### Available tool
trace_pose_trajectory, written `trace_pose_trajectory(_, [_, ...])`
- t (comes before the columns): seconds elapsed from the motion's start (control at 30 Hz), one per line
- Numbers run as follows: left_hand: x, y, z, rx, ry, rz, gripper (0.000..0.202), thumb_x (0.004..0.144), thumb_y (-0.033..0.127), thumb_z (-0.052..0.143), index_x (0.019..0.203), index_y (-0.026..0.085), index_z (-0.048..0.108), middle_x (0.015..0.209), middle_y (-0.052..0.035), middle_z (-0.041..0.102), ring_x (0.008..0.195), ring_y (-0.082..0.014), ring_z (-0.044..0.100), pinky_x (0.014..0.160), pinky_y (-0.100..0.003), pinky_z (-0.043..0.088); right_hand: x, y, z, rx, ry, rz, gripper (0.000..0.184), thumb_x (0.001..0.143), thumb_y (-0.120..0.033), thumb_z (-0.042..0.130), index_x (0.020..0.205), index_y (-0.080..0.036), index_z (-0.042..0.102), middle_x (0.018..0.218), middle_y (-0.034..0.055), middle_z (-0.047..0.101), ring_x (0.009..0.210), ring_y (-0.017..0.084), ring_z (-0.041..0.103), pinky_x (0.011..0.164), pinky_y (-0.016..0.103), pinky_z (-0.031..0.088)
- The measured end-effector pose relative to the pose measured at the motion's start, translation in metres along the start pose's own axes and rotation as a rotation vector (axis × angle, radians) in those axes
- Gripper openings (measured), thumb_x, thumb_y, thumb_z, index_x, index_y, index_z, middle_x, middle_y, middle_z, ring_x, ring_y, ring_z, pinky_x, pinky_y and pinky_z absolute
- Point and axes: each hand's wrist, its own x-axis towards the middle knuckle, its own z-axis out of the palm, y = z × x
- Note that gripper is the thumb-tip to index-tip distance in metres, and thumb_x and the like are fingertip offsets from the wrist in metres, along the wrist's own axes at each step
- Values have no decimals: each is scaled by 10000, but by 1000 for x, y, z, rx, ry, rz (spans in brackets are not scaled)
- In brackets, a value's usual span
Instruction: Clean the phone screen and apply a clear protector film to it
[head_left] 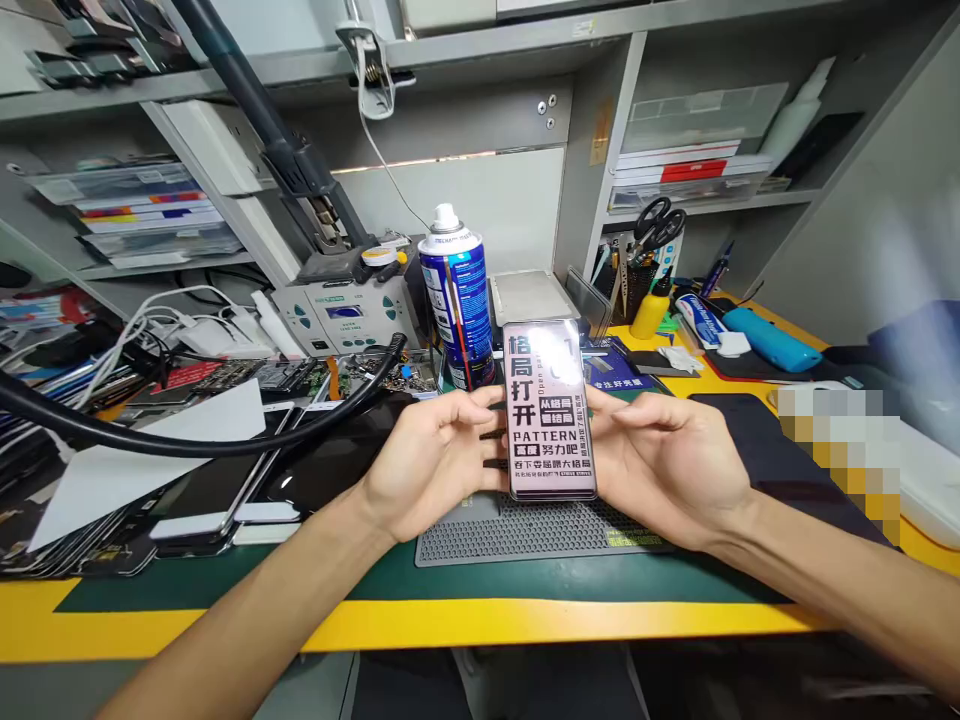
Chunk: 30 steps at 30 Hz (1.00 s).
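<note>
A smartphone (550,415) is held upright, slightly leaned back, above the grey perforated mat (480,540). Its pinkish front carries large dark Chinese characters and the word PATTERN, and a bright glare covers the upper right part. My left hand (442,455) grips the phone's left edge, its fingers partly hidden behind it. On the opposite edge, my right hand (667,460) holds the phone, with most fingers out of sight behind it. Just beyond the left hand stands a blue spray can (456,300) with a white cap.
To the left lie several dark phones and screens (202,490), a white sheet (157,460) and a thick black hose (300,440). A grey control box (352,310) sits behind. At the right are a yellow bottle (651,305), scissors (658,225) and a blue cylindrical object (772,340).
</note>
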Motion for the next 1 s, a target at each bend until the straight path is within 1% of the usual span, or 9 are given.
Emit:
trace_pose_trajectory(0.1, [0, -1, -1, -27, -55, -75, 645, 788, 292, 560, 1430, 225, 563, 1347, -132, 697, 1194, -382, 683, 1012, -653, 520, 0, -1, 0, 16, -3, -12, 664, 791, -249, 521, 1446, -179, 606, 1304, 106, 763, 1265, 350, 669, 1175, 663, 409])
trace_pose_trajectory(0.2, [0, -1, -2, -34, -92, -98, 697, 745, 263, 575, 1442, 261, 554, 1366, -129, 689, 1244, -412, 669, 1014, -688, 513, 0, -1, 1, 10, -9, -19, 664, 792, -237, 522, 1450, -187, 603, 1320, 104, 757, 1263, 355, 668, 1172, 666, 414])
trace_pose_trajectory(0.37, [-1, -1, -4, -44, -122, -85, 676, 762, 250, 566, 1437, 264, 563, 1364, -126, 688, 1256, -394, 668, 1005, -629, 550, 0, 1, 1, -4, -22, -36, 672, 800, -227, 520, 1468, -191, 584, 1341, 91, 750, 1306, 331, 646, 1197, 620, 410])
trace_pose_trajectory(0.43, [-2, -2, -5, -46, -142, -74, 678, 783, 250, 555, 1461, 261, 550, 1421, -131, 661, 1280, -387, 652, 989, -592, 570, -1, 1, 2, -21, -38, -41, 676, 802, -225, 515, 1471, -148, 574, 1332, 117, 752, 1302, 331, 650, 1205, 612, 403])
trace_pose_trajectory(0.53, [-3, -2, -7, -48, -176, -54, 696, 808, 251, 530, 1505, 247, 524, 1508, -143, 607, 1333, -381, 615, 981, -557, 582, -1, 1, 3, -43, -50, -48, 717, 783, -214, 498, 1486, -81, 541, 1315, 163, 752, 1265, 359, 669, 1188, 653, 402])
trace_pose_trajectory(0.63, [-4, -1, -9, -48, -202, -46, 709, 824, 252, 510, 1533, 232, 507, 1533, -154, 588, 1352, -392, 600, 990, -571, 578, -2, 0, 5, -52, -59, -61, 746, 760, -195, 500, 1496, -76, 522, 1320, 164, 748, 1259, 359, 668, 1169, 654, 422])
trace_pose_trajectory(0.77, [-5, 0, -9, -57, -209, -40, 737, 827, 259, 512, 1562, 216, 478, 1539, -163, 585, 1330, -391, 615, 995, -578, 577, -3, -2, 7, -61, -74, -60, 754, 746, -181, 513, 1493, -83, 516, 1303, 166, 752, 1232, 354, 677, 1149, 649, 440])
trace_pose_trajectory(0.93, [-6, 0, -8, -79, -228, -28, 745, 827, 251, 516, 1569, 196, 467, 1533, -175, 586, 1320, -384, 615, 986, -564, 579, -3, -2, 5, -66, -95, -71, 774, 744, -179, 506, 1506, -43, 474, 1284, 195, 752, 1200, 363, 687, 1158, 660, 415])
trace_pose_trajectory(1.0, [-7, 0, -8, -94, -209, -37, 752, 823, 247, 518, 1571, 192, 461, 1537, -181, 579, 1310, -392, 617, 988, -576, 572, -3, -2, 4, -64, -105, -74, 786, 733, -176, 509, 1505, -36, 472, 1296, 201, 744, 1203, 361, 683, 1164, 654, 410])
